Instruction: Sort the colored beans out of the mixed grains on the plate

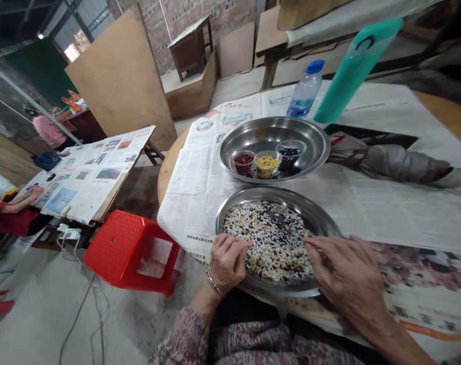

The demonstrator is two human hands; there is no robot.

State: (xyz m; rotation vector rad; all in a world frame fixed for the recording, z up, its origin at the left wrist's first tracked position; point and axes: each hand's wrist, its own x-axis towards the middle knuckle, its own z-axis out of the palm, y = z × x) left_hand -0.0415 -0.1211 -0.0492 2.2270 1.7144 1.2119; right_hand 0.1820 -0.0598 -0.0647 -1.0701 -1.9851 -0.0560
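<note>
Left hand (227, 261): rests on the near left rim of the near steel dish (321, 215), fingers curled loosely together, fingertips touching the edge of the mixed beans (270, 241). Whether anything is pinched between the fingertips cannot be told. A metal bangle (214, 284) sits on the wrist.

Right hand (348, 276): lies over the near right rim of the same dish, fingers drawn close and pointing left, tips on the beans. Whether a bean is caught under them cannot be told.

Mixed beans: white, dark red, yellow and black, spread in a flat layer over most of the near dish, which stands on the newspaper (386, 203) at the table's near edge, directly before the person.

Far steel dish (310, 139): just behind the near one. Holds three small clear cups in a row: red beans (244, 161) left, yellow beans (267, 163) middle, black beans (290, 152) right.

Behind it: a clear water bottle (305, 94) with blue cap and blue label, and a teal bottle (354, 68) with a dark curved mark near its top.

Writing: newsprint covers the table; the text is too small to read. The water bottle's label is likewise unreadable.

Left of the table: a red plastic stool (119, 243) on the floor, and a second table (89, 172) also covered in newspaper, with another person's arm (21, 203) resting on it.
</note>
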